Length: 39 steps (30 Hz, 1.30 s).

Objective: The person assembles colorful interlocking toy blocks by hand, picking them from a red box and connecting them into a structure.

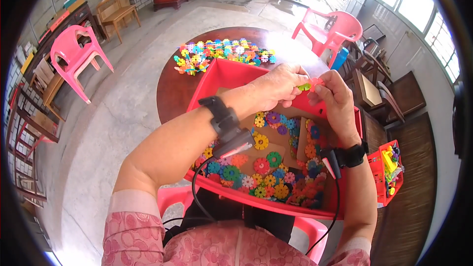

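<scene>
Above the far right part of a red plastic bin, my two hands meet with fingertips close together. My left hand pinches a green interlocking flower disc. A pinkish-red flower disc is pinched in my right hand. The two discs touch or overlap; whether they are slotted together I cannot tell. Many loose flower discs in mixed colours lie below in the bin, over brown cardboard. Beyond it, a chain of joined discs rests on the round brown table.
A red basket with yellow and green pieces stands right of the bin. Pink plastic chairs stand at the left and far right. A blue bottle is beyond my right hand. Black cables run from both wrist devices.
</scene>
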### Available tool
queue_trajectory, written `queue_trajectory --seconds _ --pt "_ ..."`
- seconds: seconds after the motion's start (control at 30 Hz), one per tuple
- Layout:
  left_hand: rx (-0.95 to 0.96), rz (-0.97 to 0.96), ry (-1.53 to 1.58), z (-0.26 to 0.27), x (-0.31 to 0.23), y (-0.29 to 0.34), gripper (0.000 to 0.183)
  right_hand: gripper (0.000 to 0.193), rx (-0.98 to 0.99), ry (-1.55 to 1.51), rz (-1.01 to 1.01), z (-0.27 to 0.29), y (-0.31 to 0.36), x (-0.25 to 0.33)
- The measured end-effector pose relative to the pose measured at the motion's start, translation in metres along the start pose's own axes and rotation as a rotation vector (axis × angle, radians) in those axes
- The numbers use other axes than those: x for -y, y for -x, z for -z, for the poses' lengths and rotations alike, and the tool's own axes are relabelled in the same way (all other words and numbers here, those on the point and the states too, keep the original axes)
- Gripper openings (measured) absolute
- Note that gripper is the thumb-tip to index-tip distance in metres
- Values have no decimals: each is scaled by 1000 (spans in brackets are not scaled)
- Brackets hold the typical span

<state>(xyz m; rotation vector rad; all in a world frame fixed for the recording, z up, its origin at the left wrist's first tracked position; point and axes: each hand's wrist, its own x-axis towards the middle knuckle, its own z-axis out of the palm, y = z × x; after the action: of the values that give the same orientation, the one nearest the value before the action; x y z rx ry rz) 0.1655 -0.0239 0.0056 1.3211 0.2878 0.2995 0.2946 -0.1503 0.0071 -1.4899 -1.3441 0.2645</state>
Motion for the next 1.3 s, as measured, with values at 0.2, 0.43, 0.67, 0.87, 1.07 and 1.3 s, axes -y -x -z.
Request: queue_trajectory --seconds 0.2,0.43,0.67,0.87,1.07,1.3 --pt "-59 -21 93 -9 3 4 10 3 -36 51 48 -7 4 1" --pt "-88 -58 29 -15 4 2 10 3 9 103 114 -1 0 -1" --pt "-62 -55 55 -15 8 6 11 3 83 113 107 -2 3 5" --pt "-94 -213 -98 -7 11 0 16 9 -17 3 96 -13 5 -9" --pt "-179 -252 -200 23 14 -17 27 27 201 245 -58 -19 2 -31" --pt "-152 -210 -112 23 13 -24 26 37 762 504 207 -63 37 -61"
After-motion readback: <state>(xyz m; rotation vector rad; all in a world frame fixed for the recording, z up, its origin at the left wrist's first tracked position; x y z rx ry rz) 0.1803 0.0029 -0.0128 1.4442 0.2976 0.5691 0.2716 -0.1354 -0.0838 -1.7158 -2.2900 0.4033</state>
